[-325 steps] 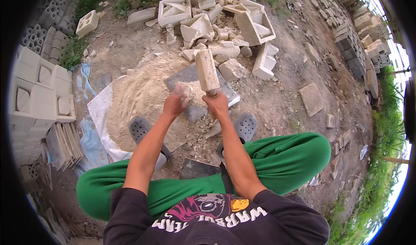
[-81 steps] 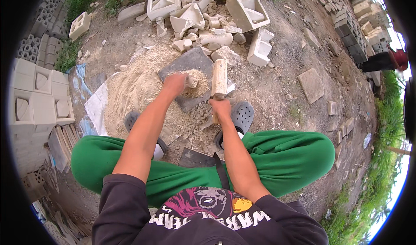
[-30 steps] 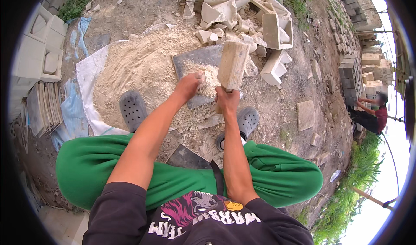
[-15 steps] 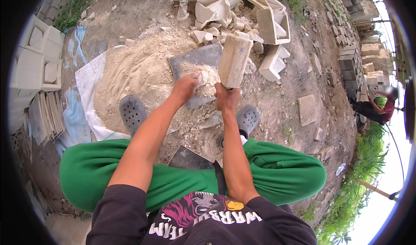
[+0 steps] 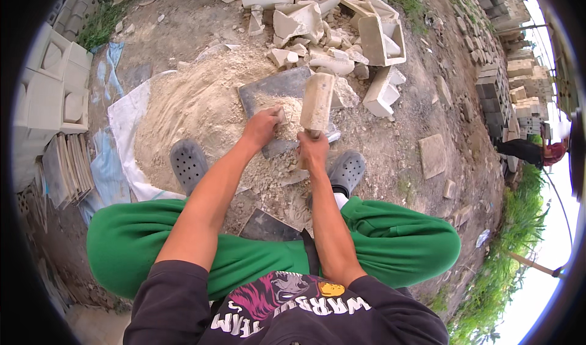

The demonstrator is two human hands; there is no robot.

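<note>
My right hand [image 5: 312, 150] is closed around the handle of a mallet with a thick, pale, block-shaped wooden head [image 5: 317, 103]. The head is over the right side of a dark flat slab [image 5: 268, 90] on the ground. To the left, my left hand [image 5: 263, 127] grips a small pale chunk of broken block [image 5: 280, 114] above the slab, its fingers partly hiding it. Crumbs and beige powder lie on the slab around the chunk. I cannot tell whether the mallet touches anything.
Beige powder [image 5: 183, 110] is heaped on a white sheet [image 5: 129, 110] at the left. Broken cream blocks [image 5: 299, 21] are piled beyond the slab. My grey clogs [image 5: 188, 164] flank the work. Moulded blocks [image 5: 52, 89] stand far left; another person [image 5: 537, 153] is far right.
The mallet has come down and slightly left, with my right hand nearer to me. My left hand keeps the chunk in about the same place. The person at far right has shifted posture.
</note>
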